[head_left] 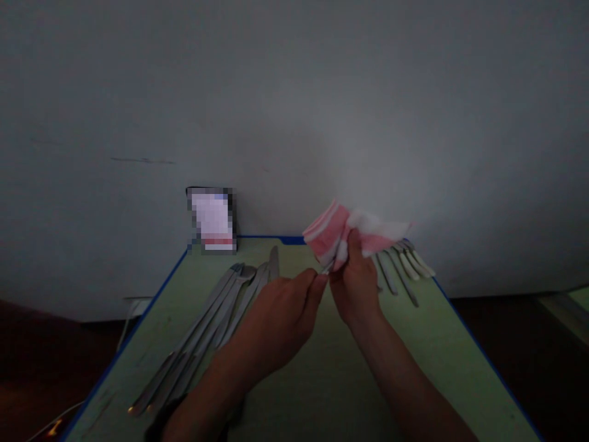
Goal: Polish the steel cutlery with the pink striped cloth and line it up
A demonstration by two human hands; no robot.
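My left hand [285, 310] is closed around the end of a slim metal utensil [328, 267]. Only a short shiny piece of it shows, and its kind is hidden by the fingers and the cloth. A pink and white cloth [327, 232] is bunched in my right hand [358, 285], with the thumb pressed on top, and it wraps the utensil's far part. Both hands are close together above the middle of the table. To the left of my left hand lies a group of long metal utensils [202, 334], with a spoon-like bowl [246, 274] among them.
A green table [299, 393] with a blue edge stands against a grey wall [294, 110]. Several smaller pieces of cutlery [407, 282], some white-handled, lie at the back right. A phone-like device [211, 220] with a blurred screen leans on the wall, back left.
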